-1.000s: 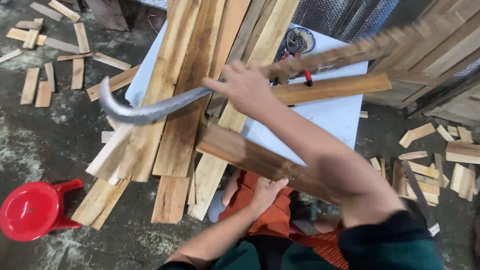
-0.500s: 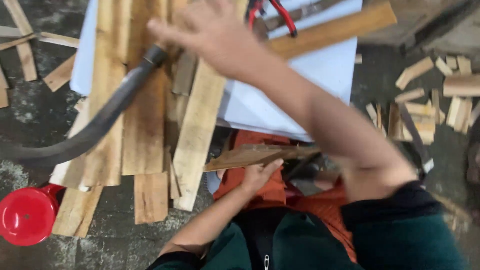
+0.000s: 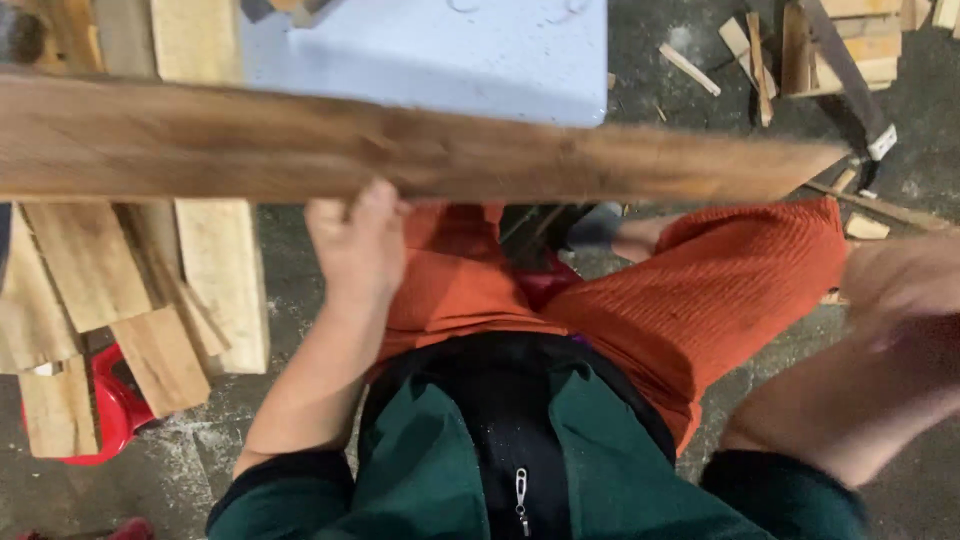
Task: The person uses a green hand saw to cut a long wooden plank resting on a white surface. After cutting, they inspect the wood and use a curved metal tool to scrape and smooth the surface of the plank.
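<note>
My left hand (image 3: 355, 245) grips the long brown wooden plank (image 3: 420, 150) from below, fingers curled on its near edge, plank running crosswise over my orange-trousered lap (image 3: 700, 290), just past the near edge of the pale blue table top (image 3: 450, 60). My right hand (image 3: 900, 285) is blurred at the frame's right edge; can't tell if it's clenched or holding anything. Risk: one-handed grip well off the plank's middle, so the long end could tip and swing, hitting the stacked pale boards (image 3: 215, 280) hanging off the table's left edge or the red plastic stool (image 3: 110, 410) below them. Versus half a second ago: the plank was low on my lap, now it's up across the view; the right hand with the curved grey bar was out over the table, now it's back by my side and the bar isn't visible.
</note>
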